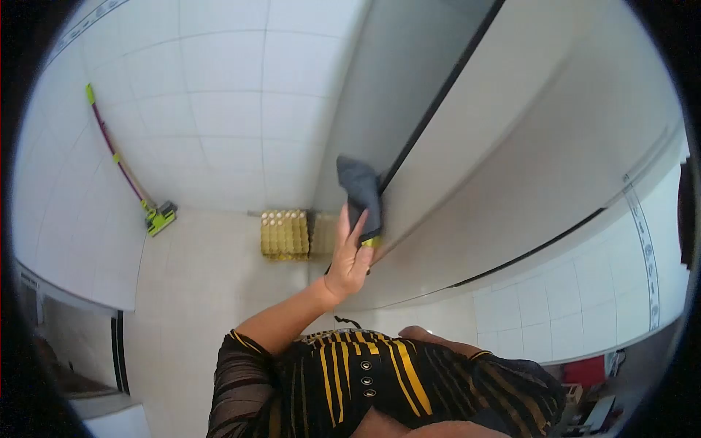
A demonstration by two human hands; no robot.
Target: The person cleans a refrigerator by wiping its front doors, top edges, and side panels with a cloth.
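Observation:
A dark grey cloth (361,191) with a yellow edge is held in my left hand (352,264), whose fingers are around its lower part. The cloth lies against the edge of a tall, pale grey appliance (504,146), beside the dark seam between its side and front. Low at my waist, my right hand (416,333) shows only in part next to my striped top. Its fingers are too unclear to read.
Stacked egg trays (285,235) with several eggs stand on the floor left of the appliance. A green and purple floor mop (125,169) leans on the white tiled wall (223,87). A doorway opens at lower left. A red object (584,371) is at lower right.

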